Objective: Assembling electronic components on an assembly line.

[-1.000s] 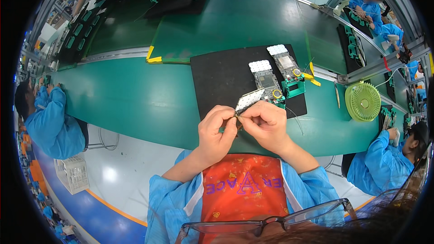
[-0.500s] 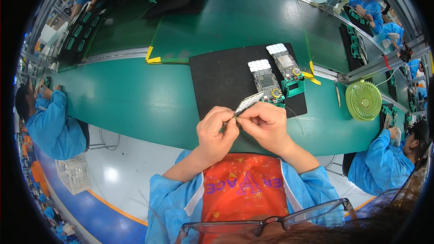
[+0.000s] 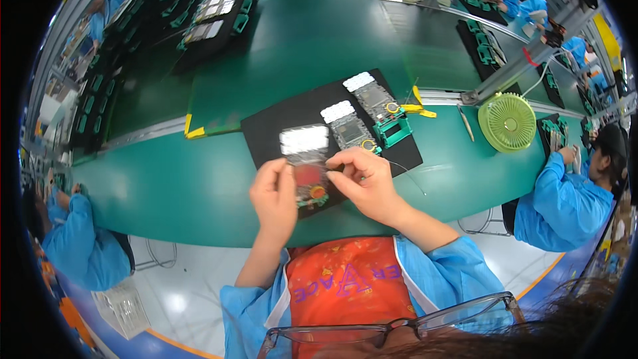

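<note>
Over the black mat point(image 3: 266, 126), left hand point(image 3: 276, 196) pinching the left edge of a blurred circuit board point(image 3: 308, 174), white end away from the person | right hand point(image 3: 362, 176), thumb and finger closed on its right edge | just rightward, two similar boards point(image 3: 347, 131) lying on the mat | farther right, green fan point(image 3: 507, 123) | beyond it, seated co-worker point(image 3: 565, 193) in blue

An electronics assembly workshop. A long green bench point(image 3: 166, 186) stretches to either side of the left grip point(image 3: 274, 189) and right grip point(image 3: 359, 176), with a blurred circuit board point(image 3: 304, 139) between them. Just beyond the right grip, two more boards point(image 3: 375, 98) with green frames point(image 3: 397, 133) lie on a black mat point(image 3: 269, 123). Well out to both sides of the grips, co-workers point(image 3: 551, 203) in blue workwear sit along the bench.
</note>
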The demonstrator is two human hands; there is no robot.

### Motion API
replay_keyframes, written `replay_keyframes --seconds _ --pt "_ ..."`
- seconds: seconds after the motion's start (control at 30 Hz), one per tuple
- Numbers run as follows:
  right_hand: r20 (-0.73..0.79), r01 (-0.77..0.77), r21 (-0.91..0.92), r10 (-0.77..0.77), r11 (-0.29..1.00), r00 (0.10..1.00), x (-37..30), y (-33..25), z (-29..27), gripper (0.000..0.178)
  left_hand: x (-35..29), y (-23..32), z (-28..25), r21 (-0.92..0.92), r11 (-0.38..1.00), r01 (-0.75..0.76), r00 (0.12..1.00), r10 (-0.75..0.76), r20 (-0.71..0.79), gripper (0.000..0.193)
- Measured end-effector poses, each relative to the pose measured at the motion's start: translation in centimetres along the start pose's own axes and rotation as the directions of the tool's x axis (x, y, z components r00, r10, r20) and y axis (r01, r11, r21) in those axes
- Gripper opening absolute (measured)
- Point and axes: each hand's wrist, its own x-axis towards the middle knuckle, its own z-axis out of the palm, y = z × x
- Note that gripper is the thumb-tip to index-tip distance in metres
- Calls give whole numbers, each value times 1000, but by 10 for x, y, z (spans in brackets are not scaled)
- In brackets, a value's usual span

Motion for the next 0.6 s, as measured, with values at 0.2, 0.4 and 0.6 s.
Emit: replay_keyframes --seconds 0.2,0.4,0.6 --pt "-310 -74 -439 -73 895 948 0 34 -63 37 26 -26 -15 359 921 -149 979 188 -77 49" --pt "-406 -314 -497 103 809 908 -15 89 -112 55 3 2 14 -191 976 107 928 -29 372 60" --pt "-211 -356 -234 311 905 927 -39 75 -71 57 17 -39 48 -206 939 275 911 -185 369 68"
